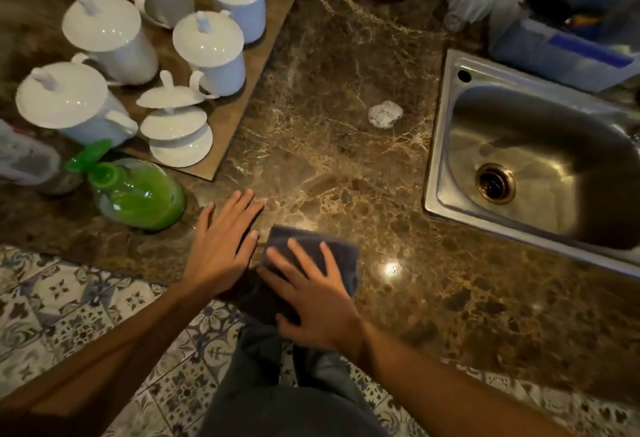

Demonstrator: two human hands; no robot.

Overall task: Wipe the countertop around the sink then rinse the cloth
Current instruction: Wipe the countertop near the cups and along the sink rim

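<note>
My right hand (313,294) lies flat, fingers spread, pressing the dark grey cloth (311,253) onto the table (329,166) at its near edge; it is not clenched, only bearing down on the fabric. Part of the cloth hangs over the edge toward the patterned floor (69,301). My left hand (225,242) rests open, palm down on the bare stone just beside the cloth, gripping nothing. Step in hand, as I judge it: wiping, at the near-left stretch, well short of the sink (533,166) to my right. A small whitish crumpled lump (385,114) sits between me and the sink rim (identity unclear, possibly foil or a scrubber). The green soap bottle (138,194) and the white lidded cups (207,48) stand to the left. The next move calls for sweeping the cloth rightward toward the sink rim while keeping flat pressure; rinsing is not yet due.
</note>
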